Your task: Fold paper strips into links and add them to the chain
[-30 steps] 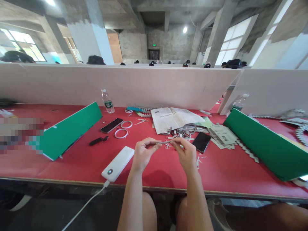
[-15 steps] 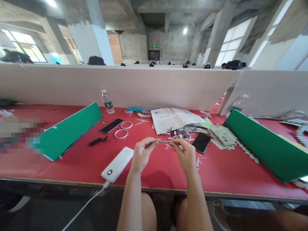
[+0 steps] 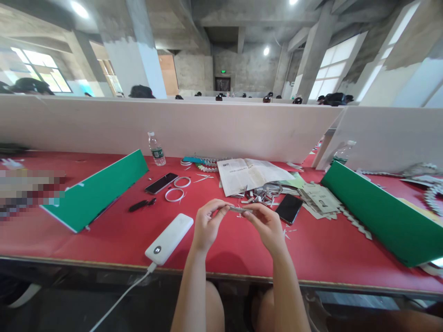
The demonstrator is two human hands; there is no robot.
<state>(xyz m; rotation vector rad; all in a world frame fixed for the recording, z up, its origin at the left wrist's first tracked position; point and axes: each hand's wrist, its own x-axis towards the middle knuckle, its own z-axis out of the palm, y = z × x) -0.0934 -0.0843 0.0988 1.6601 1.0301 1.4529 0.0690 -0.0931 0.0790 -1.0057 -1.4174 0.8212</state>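
Note:
A narrow folded paper strip [image 3: 239,210], greyish like newsprint, spans the gap between my hands above the red table. Its left end is pinched between thumb and fingers of my left hand [image 3: 209,222]. My right hand [image 3: 267,225] pinches the other end the same way. Just beyond lies a heap of small folded paper pieces [image 3: 265,196], partly under a spread newspaper sheet [image 3: 242,177]. A black phone [image 3: 289,208] rests right of the heap, close to my right hand.
Left of my hands are a white power bank [image 3: 169,239] with a cable, two white tape rings [image 3: 175,195], another phone [image 3: 161,183] and a black tool [image 3: 141,204]. Green boards [image 3: 100,193] flank the space. A water bottle [image 3: 157,150] stands near the white partition [image 3: 207,127]. Stacked paper [image 3: 320,198] lies right.
The strip has tilted so that more of its flat side shows, its right end slightly lower. Both hands keep their pinch; the view has shifted slightly.

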